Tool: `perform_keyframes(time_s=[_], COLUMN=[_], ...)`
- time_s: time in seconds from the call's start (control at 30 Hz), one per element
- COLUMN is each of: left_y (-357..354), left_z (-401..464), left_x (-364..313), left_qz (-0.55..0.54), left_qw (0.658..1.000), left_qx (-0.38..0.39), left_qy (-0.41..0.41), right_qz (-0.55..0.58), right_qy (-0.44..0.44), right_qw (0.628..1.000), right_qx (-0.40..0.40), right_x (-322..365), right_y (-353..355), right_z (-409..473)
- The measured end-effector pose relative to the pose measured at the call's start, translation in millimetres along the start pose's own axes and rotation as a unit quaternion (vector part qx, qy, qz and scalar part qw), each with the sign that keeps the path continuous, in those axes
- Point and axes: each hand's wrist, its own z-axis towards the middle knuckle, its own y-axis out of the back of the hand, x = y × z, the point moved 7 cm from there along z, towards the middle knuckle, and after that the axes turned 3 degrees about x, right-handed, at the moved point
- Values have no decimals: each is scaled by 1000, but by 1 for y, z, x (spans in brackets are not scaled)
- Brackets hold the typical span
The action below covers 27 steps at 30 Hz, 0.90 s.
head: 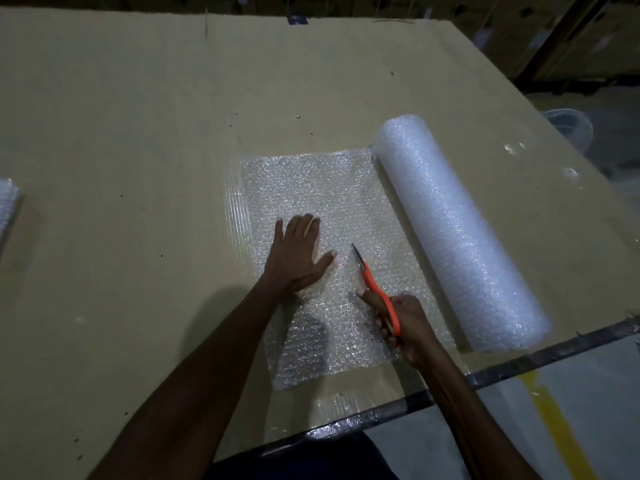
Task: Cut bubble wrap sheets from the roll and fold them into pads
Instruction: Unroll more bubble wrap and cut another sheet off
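Observation:
A thick bubble wrap roll (457, 230) lies on the cardboard-covered table (138, 133), with a sheet (311, 188) unrolled to its left. My left hand (298, 258) presses flat on the sheet, fingers spread. My right hand (401, 323) grips orange-handled scissors (375, 289) near the sheet's near end. The blades point away from me along the sheet, between my left hand and the roll.
A folded bubble wrap piece (8, 202) lies at the far left edge. The table's dark metal rim (519, 365) runs along the near right side, with grey floor and a yellow line (554, 420) beyond. Stacked boxes stand behind the table.

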Motion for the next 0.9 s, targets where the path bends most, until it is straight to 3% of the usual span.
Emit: perform_keyframes(time_s=[0.23, 0.9], left_y=[-8, -12], left_z=[21, 21], left_x=[28, 35], left_qz=[-1, -12], left_qw=[998, 999], left_qx=[58, 48], left_qy=[10, 5], right_qz=[-2, -5], right_qy=[0, 4], right_qw=[1000, 1000], right_qx=[0, 4], right_x=[7, 23], right_y=[-3, -10], right_z=[11, 28])
